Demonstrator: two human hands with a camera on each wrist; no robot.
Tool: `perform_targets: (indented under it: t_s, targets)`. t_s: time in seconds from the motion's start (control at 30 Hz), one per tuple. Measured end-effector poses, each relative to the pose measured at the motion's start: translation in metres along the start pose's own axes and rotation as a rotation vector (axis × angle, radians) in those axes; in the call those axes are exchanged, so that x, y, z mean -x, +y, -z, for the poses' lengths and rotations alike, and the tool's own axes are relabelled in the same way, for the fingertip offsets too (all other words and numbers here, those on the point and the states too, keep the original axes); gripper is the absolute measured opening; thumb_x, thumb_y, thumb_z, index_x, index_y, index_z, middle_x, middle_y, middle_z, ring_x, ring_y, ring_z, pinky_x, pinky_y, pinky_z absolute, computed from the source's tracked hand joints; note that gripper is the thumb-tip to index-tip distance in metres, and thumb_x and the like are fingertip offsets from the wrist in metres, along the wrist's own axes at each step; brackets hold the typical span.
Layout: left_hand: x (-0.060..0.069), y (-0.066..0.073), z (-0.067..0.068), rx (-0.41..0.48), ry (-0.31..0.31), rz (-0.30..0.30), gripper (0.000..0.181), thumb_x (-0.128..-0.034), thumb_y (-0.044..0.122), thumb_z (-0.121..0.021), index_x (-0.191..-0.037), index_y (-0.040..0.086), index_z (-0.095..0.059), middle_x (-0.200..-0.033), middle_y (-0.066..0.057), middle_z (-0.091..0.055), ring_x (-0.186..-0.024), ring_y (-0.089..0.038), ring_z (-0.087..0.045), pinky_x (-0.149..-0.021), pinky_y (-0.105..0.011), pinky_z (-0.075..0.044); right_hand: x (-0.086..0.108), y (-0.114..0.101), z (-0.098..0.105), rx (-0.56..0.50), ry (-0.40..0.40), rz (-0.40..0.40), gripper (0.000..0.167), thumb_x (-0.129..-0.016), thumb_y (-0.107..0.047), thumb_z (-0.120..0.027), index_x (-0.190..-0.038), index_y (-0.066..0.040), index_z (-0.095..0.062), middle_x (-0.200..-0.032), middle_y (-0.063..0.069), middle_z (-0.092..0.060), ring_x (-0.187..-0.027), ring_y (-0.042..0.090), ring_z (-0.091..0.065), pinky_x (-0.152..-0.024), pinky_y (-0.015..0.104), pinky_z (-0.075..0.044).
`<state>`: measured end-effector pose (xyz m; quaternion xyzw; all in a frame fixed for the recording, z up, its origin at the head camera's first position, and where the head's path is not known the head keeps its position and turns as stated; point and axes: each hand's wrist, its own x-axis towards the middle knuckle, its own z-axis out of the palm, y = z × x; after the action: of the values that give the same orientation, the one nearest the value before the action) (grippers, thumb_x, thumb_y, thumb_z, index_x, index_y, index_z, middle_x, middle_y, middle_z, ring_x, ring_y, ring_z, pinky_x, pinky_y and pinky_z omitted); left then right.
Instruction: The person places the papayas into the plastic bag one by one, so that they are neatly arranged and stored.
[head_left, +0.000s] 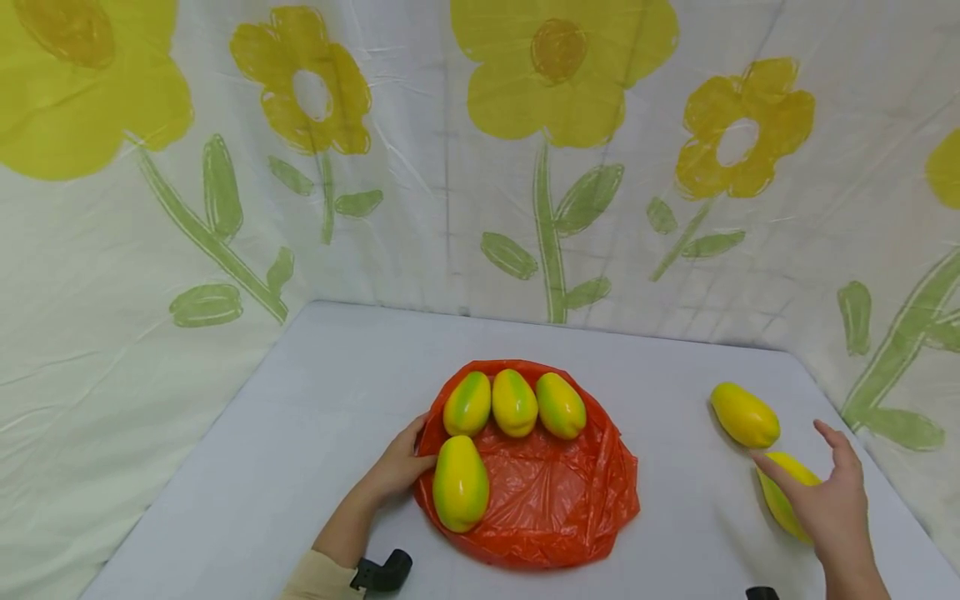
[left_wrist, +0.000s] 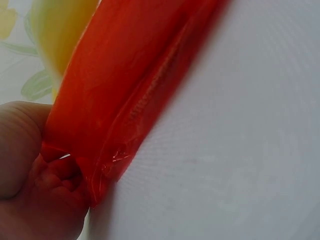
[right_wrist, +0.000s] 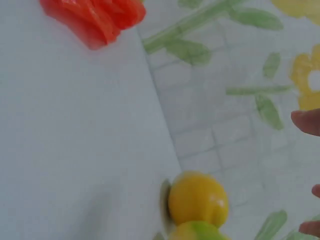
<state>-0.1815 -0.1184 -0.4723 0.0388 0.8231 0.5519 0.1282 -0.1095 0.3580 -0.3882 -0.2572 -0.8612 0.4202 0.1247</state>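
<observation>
A red plastic bag (head_left: pixel 540 500) lies spread open on the table, its edge turned up. Three yellow-green papayas (head_left: pixel 514 403) sit in a row along its far side, and another papaya (head_left: pixel 461 483) is at its near left. My left hand (head_left: pixel 397 467) pinches the bag's left edge; in the left wrist view the thumb (left_wrist: pixel 20 145) and curled fingers have the red plastic between them. Over at the right, my right hand (head_left: pixel 836 496) is spread above a papaya (head_left: pixel 783 492), partly hiding it. Whether they touch I cannot tell. Just beyond lies one more papaya (head_left: pixel 745 415).
The white table (head_left: pixel 360 358) ends at a cloth backdrop (head_left: pixel 420 208) painted with yellow flowers, at the back and both sides. A black wrist mount (head_left: pixel 386 572) is strapped at the left wrist.
</observation>
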Motion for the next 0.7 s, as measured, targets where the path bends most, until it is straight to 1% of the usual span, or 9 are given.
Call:
perform_targets:
  t_s: [0.1,0.17,0.27,0.37,0.4,0.5,0.57,0.6,0.7]
  targets:
    - [0.000,0.000,0.000,0.001,-0.001,-0.005,0.067,-0.0861,0.014,-0.062,-0.145,0.009,-0.030,-0.146,-0.015,-0.037,-0.130,-0.036,-0.039,-0.098,-0.052,-0.044,-0.008,0.010,0.007,-0.037,0.017,-0.134,0.092,-0.083,-0.038,-0.066,-0.151,-0.015,-0.008,-0.157,0.013,0.007,-0.144,0.036,0.005,-0.114,0.060,-0.006]
    - [0.000,0.000,0.000,-0.002,0.000,-0.007,0.067,-0.0861,0.013,-0.061,-0.145,0.009,-0.030,-0.146,-0.016,-0.038,-0.130,-0.036,-0.039,-0.099,-0.052,-0.043,-0.012,0.015,0.010,-0.054,0.032,-0.213,0.091,-0.083,-0.041,-0.064,-0.151,-0.016,-0.008,-0.157,0.011,0.008,-0.144,0.036,0.005,-0.113,0.060,-0.008]
    - [0.000,0.000,0.000,-0.006,0.001,-0.006,0.067,-0.0858,0.012,-0.061,-0.145,0.009,-0.030,-0.146,-0.016,-0.038,-0.130,-0.036,-0.039,-0.099,-0.053,-0.043,-0.017,0.025,0.013,-0.059,0.046,-0.297,0.091,-0.083,-0.046,-0.061,-0.151,-0.017,-0.008,-0.157,0.011,0.010,-0.143,0.038,0.004,-0.111,0.062,-0.012]
    - [-0.001,0.000,0.000,-0.013,0.001,-0.005,0.067,-0.0857,0.013,-0.062,-0.145,0.009,-0.030,-0.146,-0.015,-0.038,-0.130,-0.035,-0.039,-0.099,-0.053,-0.043,-0.021,0.035,0.015,-0.058,0.055,-0.344,0.092,-0.082,-0.049,-0.061,-0.151,-0.016,-0.008,-0.157,0.013,0.010,-0.142,0.041,0.001,-0.110,0.061,-0.016]
    - [-0.001,0.000,0.000,-0.014,0.001,-0.003,0.068,-0.0857,0.014,-0.062,-0.145,0.010,-0.030,-0.146,-0.015,-0.038,-0.130,-0.035,-0.039,-0.099,-0.053,-0.043,-0.022,0.039,0.015,-0.061,0.058,-0.364,0.093,-0.081,-0.051,-0.061,-0.151,-0.017,-0.009,-0.157,0.011,0.009,-0.143,0.040,0.001,-0.111,0.060,-0.016]
    - [-0.001,0.000,0.000,-0.018,0.003,0.000,0.068,-0.0855,0.015,-0.063,-0.145,0.010,-0.030,-0.146,-0.015,-0.038,-0.131,-0.035,-0.038,-0.099,-0.053,-0.043,-0.026,0.051,0.014,-0.075,0.065,-0.397,0.094,-0.080,-0.053,-0.061,-0.151,-0.016,-0.010,-0.157,0.014,0.009,-0.142,0.040,0.001,-0.111,0.059,-0.016]
    - [-0.001,0.000,0.000,-0.020,0.003,0.000,0.068,-0.0854,0.016,-0.063,-0.145,0.011,-0.030,-0.146,-0.015,-0.038,-0.131,-0.035,-0.038,-0.098,-0.053,-0.044,-0.027,0.056,0.014,-0.080,0.067,-0.410,0.093,-0.081,-0.051,-0.061,-0.150,-0.015,-0.011,-0.156,0.015,0.008,-0.143,0.040,0.002,-0.112,0.058,-0.014]
    - [-0.001,0.000,0.000,-0.019,0.004,0.001,0.068,-0.0853,0.016,-0.063,-0.145,0.011,-0.031,-0.146,-0.014,-0.038,-0.131,-0.035,-0.038,-0.098,-0.053,-0.044,-0.028,0.059,0.014,-0.083,0.069,-0.422,0.092,-0.081,-0.051,-0.061,-0.151,-0.016,-0.012,-0.157,0.013,0.007,-0.143,0.038,0.002,-0.113,0.056,-0.014]
    - [-0.001,0.000,0.000,-0.016,0.003,-0.001,0.068,-0.0852,0.017,-0.064,-0.144,0.011,-0.031,-0.145,-0.015,-0.039,-0.130,-0.035,-0.039,-0.097,-0.052,-0.045,-0.030,0.065,0.014,-0.079,0.052,-0.417,0.093,-0.081,-0.053,-0.060,-0.150,-0.013,-0.012,-0.156,0.016,0.006,-0.143,0.039,0.001,-0.114,0.055,-0.014]
